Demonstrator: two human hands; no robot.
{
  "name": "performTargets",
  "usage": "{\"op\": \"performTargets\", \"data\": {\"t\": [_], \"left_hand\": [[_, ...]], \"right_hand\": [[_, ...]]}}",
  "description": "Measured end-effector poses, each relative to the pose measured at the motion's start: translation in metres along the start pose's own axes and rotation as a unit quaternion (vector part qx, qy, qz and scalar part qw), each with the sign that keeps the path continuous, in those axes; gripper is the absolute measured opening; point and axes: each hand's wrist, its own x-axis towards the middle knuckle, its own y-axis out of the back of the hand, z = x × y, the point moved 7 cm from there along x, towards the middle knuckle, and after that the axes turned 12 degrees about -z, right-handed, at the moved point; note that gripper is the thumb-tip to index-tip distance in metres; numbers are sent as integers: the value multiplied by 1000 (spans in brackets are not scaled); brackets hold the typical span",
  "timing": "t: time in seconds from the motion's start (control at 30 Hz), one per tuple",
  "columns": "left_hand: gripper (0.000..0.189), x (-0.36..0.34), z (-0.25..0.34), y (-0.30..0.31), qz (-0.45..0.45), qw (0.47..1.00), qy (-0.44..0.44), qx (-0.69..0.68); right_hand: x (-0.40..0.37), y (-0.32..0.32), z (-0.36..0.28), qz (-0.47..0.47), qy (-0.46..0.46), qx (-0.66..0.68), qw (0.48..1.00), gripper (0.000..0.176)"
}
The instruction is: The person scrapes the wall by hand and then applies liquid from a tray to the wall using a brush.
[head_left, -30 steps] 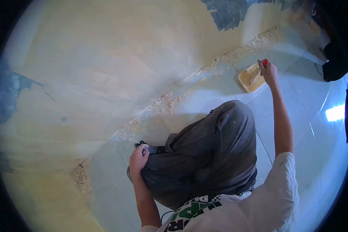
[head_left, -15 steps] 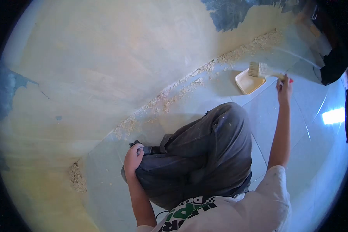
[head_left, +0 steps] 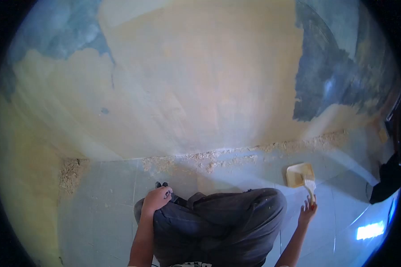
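In the head view, my right hand (head_left: 308, 212) is at the handle end of a wide, pale-bristled paintbrush (head_left: 311, 188). The handle lies between thumb and fingers, with some fingers loosely spread. Its bristles point down into a shallow cream-coloured tray (head_left: 292, 171) on the floor. Above my bent leg in dark trousers (head_left: 227, 216), my left hand (head_left: 158, 199) is curled at a small black object (head_left: 164, 184). What this object is and how the fingers meet it are hard to make out.
A wall (head_left: 200, 89) with cream coating and bare grey-blue patches rises ahead. Flaky scrapings (head_left: 209, 156) line its foot, with a heap (head_left: 71, 173) in the left corner. Grey tiles (head_left: 107, 196) cover the floor. A black item (head_left: 387, 178) stands at right.
My view has swung so the wall's foot runs nearly level. The paintbrush, earlier held out over the tray's edge, now has its bristles inside it. My right-hand fingers have loosened.
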Motion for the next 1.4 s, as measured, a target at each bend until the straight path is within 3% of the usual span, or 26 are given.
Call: {"op": "performTargets", "data": {"t": [0.17,0.23,0.4,0.5,0.57,0.6,0.67,0.77,0.83,0.9,0.93,1.23,1.4], "left_hand": [[18,-2,-2,2,13,1000,-7,-7],[18,1,-9,-2,29,1000,-10,-6],[19,2,-12,-6,11,1000,-21,6],[19,-5,-2,3,12,1000,-10,7],[18,-3,-7,0,23,1000,-20,4],[18,-1,-8,-2,26,999,-32,1],[18,1,-13,-6,29,999,-32,2],[19,1,-12,-7,17,999,-32,5],[20,1,-10,-7,11,999,-34,7],[21,1,-16,-11,-1,1000,-10,-3],[22,4,-19,-13,-4,1000,-26,7],[20,7,-17,-12,-11,999,-34,4],[19,11,-21,-17,-9,999,-40,0]], "right_hand": [[-19,-16,7,-63,-7,-81,995,49],[-18,-11,4,-4,-23,-148,989,44],[-17,-23,-29,-48,-17,-267,962,44],[25,51,-10,-48,23,-370,928,39],[58,96,3,-74,147,-519,838,29],[63,91,4,-77,154,-517,839,29],[69,81,11,-110,135,-641,748,27],[76,73,22,-91,137,-673,721,32],[68,69,23,-60,124,-646,751,36],[48,43,9,53,349,-683,640,34],[49,36,12,54,352,-676,645,34],[-13,-12,-7,19,81,-663,744,57],[2,12,9,17,74,-694,716,61]]}}
